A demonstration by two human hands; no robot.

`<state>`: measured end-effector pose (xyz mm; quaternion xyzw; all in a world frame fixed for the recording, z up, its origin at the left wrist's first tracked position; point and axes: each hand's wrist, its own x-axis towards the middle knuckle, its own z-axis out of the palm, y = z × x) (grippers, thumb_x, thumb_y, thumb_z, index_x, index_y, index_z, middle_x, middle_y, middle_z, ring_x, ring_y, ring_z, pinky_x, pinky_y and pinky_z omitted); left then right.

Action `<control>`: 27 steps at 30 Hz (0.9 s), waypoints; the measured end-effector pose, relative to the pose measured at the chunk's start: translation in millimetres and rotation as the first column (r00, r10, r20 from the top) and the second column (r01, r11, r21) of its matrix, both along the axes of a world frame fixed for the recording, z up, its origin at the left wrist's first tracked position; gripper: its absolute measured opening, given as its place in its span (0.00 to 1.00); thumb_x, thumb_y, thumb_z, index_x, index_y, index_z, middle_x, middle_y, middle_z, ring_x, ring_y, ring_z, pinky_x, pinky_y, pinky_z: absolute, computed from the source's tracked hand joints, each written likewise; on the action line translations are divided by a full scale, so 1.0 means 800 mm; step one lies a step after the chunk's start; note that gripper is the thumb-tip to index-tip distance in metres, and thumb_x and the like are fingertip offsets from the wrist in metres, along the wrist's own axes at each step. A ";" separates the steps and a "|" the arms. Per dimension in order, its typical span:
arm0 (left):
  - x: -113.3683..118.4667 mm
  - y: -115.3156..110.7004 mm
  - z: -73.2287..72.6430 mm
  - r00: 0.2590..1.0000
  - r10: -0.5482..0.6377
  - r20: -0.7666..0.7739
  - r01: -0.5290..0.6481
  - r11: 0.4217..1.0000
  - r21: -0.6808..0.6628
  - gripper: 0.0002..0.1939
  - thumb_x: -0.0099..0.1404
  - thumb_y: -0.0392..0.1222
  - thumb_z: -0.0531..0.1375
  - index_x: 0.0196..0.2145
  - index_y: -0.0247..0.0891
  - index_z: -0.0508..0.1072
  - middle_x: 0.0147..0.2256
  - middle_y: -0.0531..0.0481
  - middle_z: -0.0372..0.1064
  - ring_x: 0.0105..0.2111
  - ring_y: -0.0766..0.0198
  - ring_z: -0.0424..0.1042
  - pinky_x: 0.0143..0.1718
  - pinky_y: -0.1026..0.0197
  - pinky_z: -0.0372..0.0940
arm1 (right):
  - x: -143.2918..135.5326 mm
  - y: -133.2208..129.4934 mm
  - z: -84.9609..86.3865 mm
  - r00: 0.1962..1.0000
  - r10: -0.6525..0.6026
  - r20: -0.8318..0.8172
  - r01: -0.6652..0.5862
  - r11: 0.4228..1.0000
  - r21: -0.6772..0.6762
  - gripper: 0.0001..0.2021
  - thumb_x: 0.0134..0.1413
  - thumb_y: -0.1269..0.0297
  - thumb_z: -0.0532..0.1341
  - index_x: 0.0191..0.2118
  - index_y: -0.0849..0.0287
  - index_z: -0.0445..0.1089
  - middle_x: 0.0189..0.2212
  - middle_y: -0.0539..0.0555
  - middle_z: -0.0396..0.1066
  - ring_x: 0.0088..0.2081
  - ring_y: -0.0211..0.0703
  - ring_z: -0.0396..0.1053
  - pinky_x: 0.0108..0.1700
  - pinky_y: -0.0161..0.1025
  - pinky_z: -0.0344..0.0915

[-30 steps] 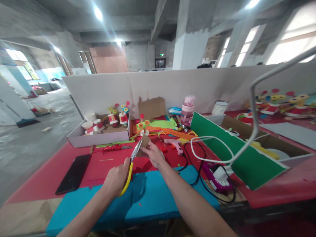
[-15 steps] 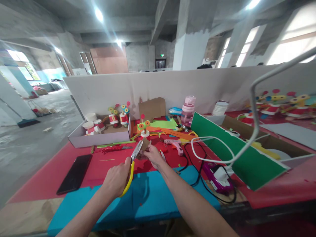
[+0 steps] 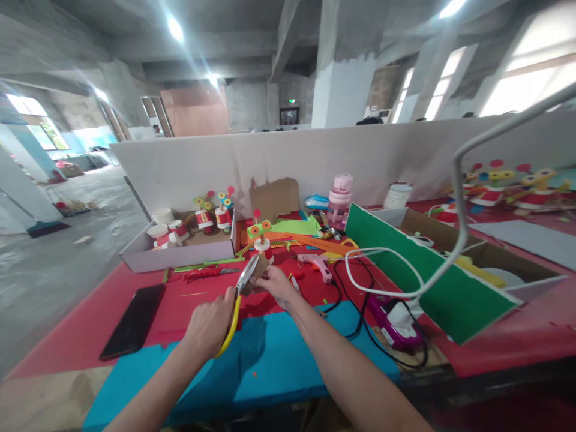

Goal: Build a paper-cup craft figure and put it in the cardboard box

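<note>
My left hand (image 3: 210, 324) is closed round the yellow handles of a pair of scissors (image 3: 233, 327), whose metal blades point up and away. In my right hand (image 3: 278, 285) is a small piece of brown cardboard (image 3: 260, 268), pinched between the fingers. The blades meet the cardboard's left side; whether they are cutting into it I cannot tell. Just behind stands a paper-cup figure (image 3: 262, 243) with round orange eyes and a red ball on top. To the right of my right hand lies a pink glue gun (image 3: 316, 265).
A phone (image 3: 132, 321) lies at left. Behind it, a white box (image 3: 180, 259) holds cups and two figures. A green-sided box (image 3: 414, 270), a purple power strip (image 3: 396, 324) and looping cables occupy the right. Red-handled pliers (image 3: 204, 273) and paper strips (image 3: 315, 240) lie around.
The scissors' blades have come closer together at the cardboard and tilt slightly differently. Both hands stay nearly in place; the whole view has shifted slightly.
</note>
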<state>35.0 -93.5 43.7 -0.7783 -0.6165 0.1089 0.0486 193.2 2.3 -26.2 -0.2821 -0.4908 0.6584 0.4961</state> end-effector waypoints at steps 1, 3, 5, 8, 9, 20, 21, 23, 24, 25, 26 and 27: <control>0.000 -0.001 0.000 1.000 0.003 -0.010 -0.003 1.000 -0.007 0.19 0.65 0.31 0.42 0.53 0.33 0.55 0.37 0.37 0.72 0.36 0.47 0.76 0.33 0.52 0.67 | 0.000 0.000 0.000 1.000 0.003 0.004 -0.003 1.000 0.005 0.21 0.32 0.58 0.74 0.35 0.60 0.72 0.28 0.51 0.76 0.30 0.44 0.75 0.32 0.39 0.71; 0.000 -0.003 0.001 1.000 0.011 -0.019 -0.011 1.000 -0.016 0.21 0.65 0.31 0.43 0.56 0.32 0.53 0.37 0.37 0.73 0.36 0.48 0.75 0.34 0.53 0.67 | 0.001 0.000 0.001 1.000 0.009 0.009 -0.009 1.000 0.010 0.22 0.32 0.57 0.74 0.36 0.60 0.72 0.28 0.51 0.76 0.30 0.44 0.75 0.32 0.39 0.71; 0.000 -0.004 0.001 1.000 0.014 -0.012 -0.015 1.000 -0.023 0.22 0.65 0.31 0.44 0.57 0.32 0.51 0.36 0.37 0.73 0.36 0.49 0.76 0.34 0.54 0.67 | 0.001 0.000 0.000 1.000 0.013 0.013 -0.013 1.000 0.009 0.22 0.32 0.57 0.73 0.36 0.60 0.72 0.28 0.51 0.76 0.29 0.44 0.74 0.31 0.39 0.71; -0.001 -0.004 -0.003 1.000 0.013 0.002 -0.013 1.000 -0.025 0.21 0.65 0.30 0.44 0.55 0.32 0.53 0.34 0.38 0.73 0.35 0.50 0.76 0.33 0.55 0.67 | 0.001 0.000 -0.001 1.000 0.018 0.018 -0.018 1.000 0.019 0.21 0.33 0.57 0.73 0.36 0.60 0.72 0.28 0.50 0.76 0.28 0.42 0.74 0.30 0.38 0.70; -0.001 -0.003 -0.004 1.000 0.009 0.004 -0.008 1.000 -0.024 0.20 0.65 0.29 0.43 0.55 0.32 0.54 0.34 0.38 0.73 0.34 0.50 0.76 0.33 0.55 0.67 | 0.001 0.000 -0.001 1.000 0.019 0.019 -0.020 0.999 0.025 0.20 0.34 0.57 0.73 0.36 0.60 0.72 0.27 0.50 0.76 0.27 0.42 0.74 0.30 0.37 0.70; -0.002 -0.003 -0.002 0.999 0.011 0.034 -0.010 1.000 -0.023 0.18 0.67 0.32 0.43 0.55 0.33 0.51 0.31 0.42 0.72 0.34 0.50 0.76 0.33 0.57 0.66 | 0.005 -0.002 0.004 0.999 0.036 0.008 -0.036 0.999 0.010 0.22 0.33 0.57 0.73 0.37 0.60 0.71 0.28 0.51 0.76 0.29 0.43 0.74 0.30 0.38 0.71; -0.002 -0.003 -0.002 0.999 0.009 0.044 -0.008 1.000 -0.025 0.18 0.67 0.33 0.44 0.55 0.33 0.50 0.32 0.42 0.72 0.34 0.50 0.76 0.33 0.57 0.66 | 0.005 -0.002 0.004 0.999 0.033 0.008 -0.033 0.999 0.008 0.22 0.33 0.57 0.73 0.37 0.60 0.71 0.28 0.51 0.76 0.29 0.44 0.74 0.30 0.39 0.71; -0.005 -0.004 -0.001 0.998 0.001 0.066 0.001 0.999 -0.037 0.19 0.67 0.34 0.45 0.56 0.33 0.48 0.32 0.41 0.72 0.35 0.50 0.76 0.33 0.57 0.66 | 0.004 -0.002 0.002 1.000 0.023 0.021 -0.023 1.000 0.000 0.23 0.31 0.56 0.74 0.36 0.60 0.71 0.28 0.51 0.76 0.29 0.44 0.74 0.30 0.40 0.71; -0.007 -0.004 0.000 0.997 -0.006 0.078 0.010 0.999 -0.043 0.20 0.67 0.34 0.45 0.56 0.34 0.48 0.33 0.41 0.72 0.35 0.50 0.76 0.33 0.57 0.66 | 0.003 -0.002 0.001 0.999 0.019 0.032 -0.018 1.000 -0.007 0.23 0.30 0.56 0.74 0.36 0.60 0.71 0.28 0.51 0.76 0.29 0.44 0.74 0.30 0.39 0.71; -0.008 -0.004 0.000 0.996 -0.013 0.088 0.017 0.999 -0.048 0.20 0.67 0.34 0.46 0.56 0.34 0.48 0.33 0.41 0.72 0.35 0.51 0.76 0.33 0.57 0.65 | 0.002 -0.002 0.000 0.999 0.016 0.043 -0.015 1.000 -0.014 0.23 0.30 0.56 0.74 0.35 0.61 0.71 0.27 0.51 0.75 0.29 0.43 0.74 0.30 0.39 0.71; -0.010 -0.004 0.000 0.995 -0.016 0.094 0.021 0.998 -0.052 0.20 0.67 0.34 0.46 0.55 0.35 0.48 0.33 0.41 0.72 0.35 0.51 0.76 0.33 0.57 0.65 | 0.001 -0.001 -0.001 0.999 0.016 0.051 -0.014 1.000 -0.022 0.23 0.29 0.56 0.74 0.35 0.61 0.71 0.27 0.50 0.75 0.28 0.43 0.74 0.30 0.39 0.71; -0.011 -0.004 0.001 0.995 -0.017 0.097 0.022 0.998 -0.051 0.19 0.66 0.34 0.46 0.55 0.35 0.48 0.33 0.41 0.72 0.35 0.51 0.76 0.33 0.57 0.65 | -0.001 -0.001 -0.003 0.998 0.018 0.057 -0.017 0.999 -0.029 0.24 0.29 0.56 0.74 0.35 0.61 0.71 0.27 0.50 0.75 0.28 0.43 0.73 0.30 0.39 0.71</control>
